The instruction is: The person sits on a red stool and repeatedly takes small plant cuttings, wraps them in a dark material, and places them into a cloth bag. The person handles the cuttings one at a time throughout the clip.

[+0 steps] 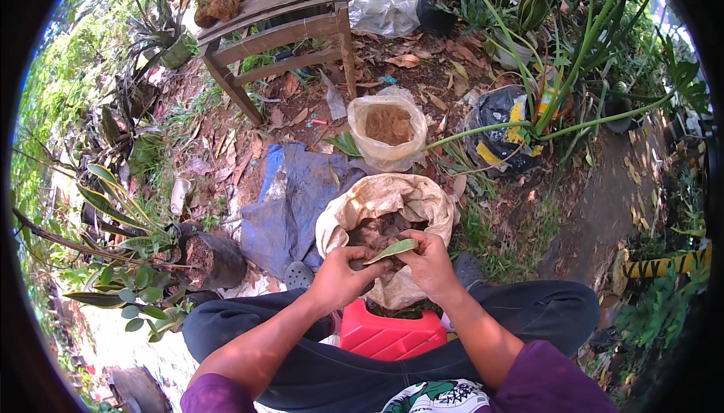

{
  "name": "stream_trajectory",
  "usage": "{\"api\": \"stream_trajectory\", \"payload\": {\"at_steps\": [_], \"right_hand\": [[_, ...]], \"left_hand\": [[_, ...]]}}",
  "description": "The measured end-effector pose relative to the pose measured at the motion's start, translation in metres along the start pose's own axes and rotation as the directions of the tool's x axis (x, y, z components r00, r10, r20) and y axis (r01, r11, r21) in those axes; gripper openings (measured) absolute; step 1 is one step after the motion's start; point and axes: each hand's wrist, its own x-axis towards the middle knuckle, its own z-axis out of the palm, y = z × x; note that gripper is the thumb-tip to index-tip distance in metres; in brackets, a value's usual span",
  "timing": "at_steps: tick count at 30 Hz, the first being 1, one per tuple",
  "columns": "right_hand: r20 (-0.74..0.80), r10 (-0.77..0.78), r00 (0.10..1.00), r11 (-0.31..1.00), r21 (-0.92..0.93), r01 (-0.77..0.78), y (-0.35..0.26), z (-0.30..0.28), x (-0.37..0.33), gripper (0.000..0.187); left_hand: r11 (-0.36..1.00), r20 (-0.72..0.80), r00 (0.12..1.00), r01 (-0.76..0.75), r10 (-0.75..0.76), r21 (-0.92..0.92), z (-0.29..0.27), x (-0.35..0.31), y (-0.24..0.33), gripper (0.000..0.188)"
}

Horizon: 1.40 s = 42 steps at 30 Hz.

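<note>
A short green leaf with pale yellow edges (394, 250), like a snake plant cutting, is stretched between my hands over an open cloth sack (339, 213). At its lower end, the closed fingers of my left hand (347, 279) grip it. My right hand (430, 266) pinches it near the upper end. Dark brown soil (375, 233) lies inside the sack, whose rim is rolled outward. Dirt marks my fingers. What else may be within the fingers is hidden.
Beyond the sack stands a clear plastic bag of brown fibre (388, 125). A blue tarp (283, 202) lies left of it. A red stool (392, 331) is between my legs. A wooden bench (279, 17) carries fibre balls (225, 6). Potted plants (215, 258) flank me.
</note>
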Motion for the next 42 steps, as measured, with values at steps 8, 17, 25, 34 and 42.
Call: {"api": "stream_trajectory", "payload": {"at_steps": [8, 17, 25, 34, 42], "right_hand": [[-0.239, 0.092, 0.967, 0.995, 0.064, -0.078, -0.017, 0.007, -0.001, 0.021], [-0.504, -0.006, 0.864, 1.0, 0.02, 0.018, 0.007, -0.032, 0.018, 0.023], [-0.439, 0.006, 0.898, 0.812, -0.522, -0.26, 0.0, -0.044, 0.018, 0.038], [0.14, 0.073, 0.987, 0.977, -0.211, -0.042, -0.022, 0.006, 0.011, 0.046], [0.228, 0.16, 0.961, 0.984, 0.046, -0.174, -0.016, 0.01, 0.015, 0.034]], "left_hand": [[0.986, 0.045, 0.986, -0.162, 0.16, 0.036, -0.003, 0.005, 0.0, 0.023], [0.993, 0.056, 0.992, -0.116, 0.116, -0.012, -0.006, 0.0, 0.006, 0.023], [0.96, -0.053, 0.991, -0.129, 0.119, -0.249, -0.015, 0.014, 0.0, 0.028], [0.986, -0.073, 0.989, -0.137, 0.13, -0.098, -0.022, 0.021, -0.003, 0.043], [0.989, -0.151, 0.979, -0.121, 0.134, 0.088, -0.028, 0.021, 0.003, 0.038]]}}
